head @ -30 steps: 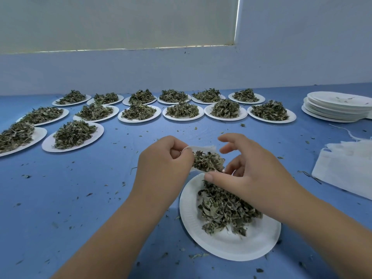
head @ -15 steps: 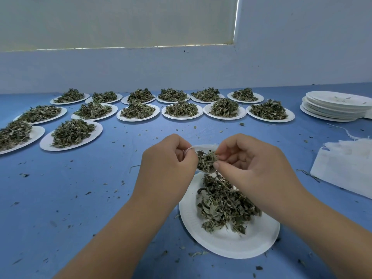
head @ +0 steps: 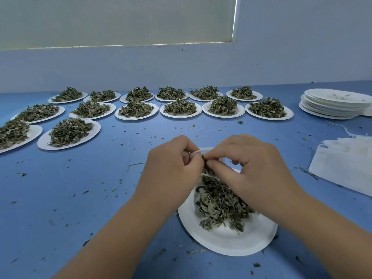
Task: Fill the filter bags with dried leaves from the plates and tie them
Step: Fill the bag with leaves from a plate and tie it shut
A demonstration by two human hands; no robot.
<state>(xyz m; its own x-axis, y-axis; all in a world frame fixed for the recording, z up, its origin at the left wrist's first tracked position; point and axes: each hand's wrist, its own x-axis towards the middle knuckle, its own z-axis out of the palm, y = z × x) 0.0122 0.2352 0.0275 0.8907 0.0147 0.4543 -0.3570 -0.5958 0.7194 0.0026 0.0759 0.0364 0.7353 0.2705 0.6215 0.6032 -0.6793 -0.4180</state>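
Head view: a small white filter bag (head: 205, 150) hangs over the far rim of a paper plate (head: 221, 244) near the front edge of the bench (head: 80, 198). The left hand (head: 173, 170) has its grip pinched on the bag's rim, and the right hand (head: 253, 168) has its grip clenched on a few dried leaves (head: 203, 157) at the bag's mouth. A heap (head: 219, 206) of leaves lies on that plate, leaf-filled plates (head: 138, 109) line the far and left edges, stacked empty plates (head: 334, 103) sit at the far right corner, and flat white bags (head: 346, 164) lie at the right edge.

Our blue worktop (head: 80, 198) carries leaf crumbs (head: 86, 191). Beyond the near plate (head: 221, 240) sit heaped plates (head: 91, 135); right of it, filter bags (head: 342, 168).
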